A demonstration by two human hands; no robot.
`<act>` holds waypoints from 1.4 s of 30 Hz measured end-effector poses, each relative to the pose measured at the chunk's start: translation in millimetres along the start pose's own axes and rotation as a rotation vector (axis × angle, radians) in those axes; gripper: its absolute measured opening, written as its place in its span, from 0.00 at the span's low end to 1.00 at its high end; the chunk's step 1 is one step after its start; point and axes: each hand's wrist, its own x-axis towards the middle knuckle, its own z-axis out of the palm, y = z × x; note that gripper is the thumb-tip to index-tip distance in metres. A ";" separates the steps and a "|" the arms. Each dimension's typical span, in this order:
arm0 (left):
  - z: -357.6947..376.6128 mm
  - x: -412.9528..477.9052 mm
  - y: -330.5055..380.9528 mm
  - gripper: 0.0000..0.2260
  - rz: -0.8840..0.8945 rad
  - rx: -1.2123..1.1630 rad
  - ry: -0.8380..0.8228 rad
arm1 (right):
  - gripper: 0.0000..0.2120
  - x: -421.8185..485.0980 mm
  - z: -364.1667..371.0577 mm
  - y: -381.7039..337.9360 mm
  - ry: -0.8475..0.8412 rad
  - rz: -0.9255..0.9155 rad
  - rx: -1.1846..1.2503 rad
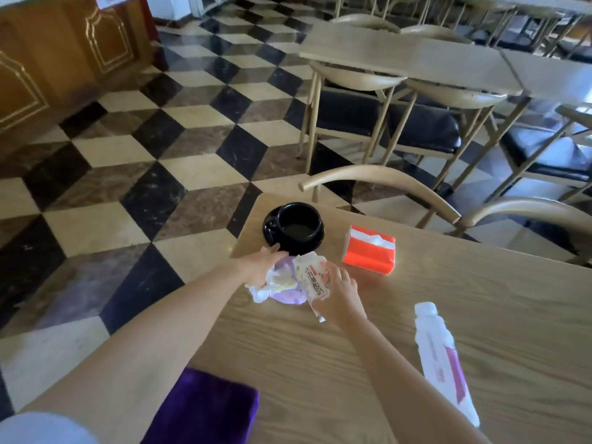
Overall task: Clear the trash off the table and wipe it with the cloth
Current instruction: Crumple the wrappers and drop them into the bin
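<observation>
At counter's far corner: trash gathered beside bowl (293, 226).
Counter (416, 315): pale wood.
Left hand (259, 265): fingers spread flat on crumpled tissue (272, 283); nothing clasped.
Right hand (341, 291): fingers curled loosely on printed wrapper (312, 277).
Bottle (442, 357): lying on its side, well apart, uncollected.
Cloth (205, 408): folded at near edge, unused.
Advice: scraps to be bunched together, lifted clear of bowl.

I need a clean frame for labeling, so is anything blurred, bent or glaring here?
Head view: wide-angle bends the table edge; white bottle overexposed and smeared; floor tiles show soft glare; both hands fairly sharp on the wrappers.
</observation>
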 end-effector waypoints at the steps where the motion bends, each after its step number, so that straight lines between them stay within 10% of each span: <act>1: 2.4 6.7 -3.4 0.44 0.006 0.006 -0.001 | 0.34 1.4 5.8 -2.0 0.004 0.014 -0.001; 8: 38.5 9.0 -28.0 0.32 0.176 -0.087 0.392 | 0.34 -0.2 22.8 -17.1 0.050 0.130 0.070; 26: 44.4 5.9 -35.5 0.22 0.095 0.076 0.371 | 0.38 -5.5 43.6 -32.0 0.046 0.207 -0.004; 42: 23.6 -7.9 -43.4 0.21 -0.046 -0.437 0.291 | 0.40 -10.4 48.4 -43.7 0.047 0.137 0.024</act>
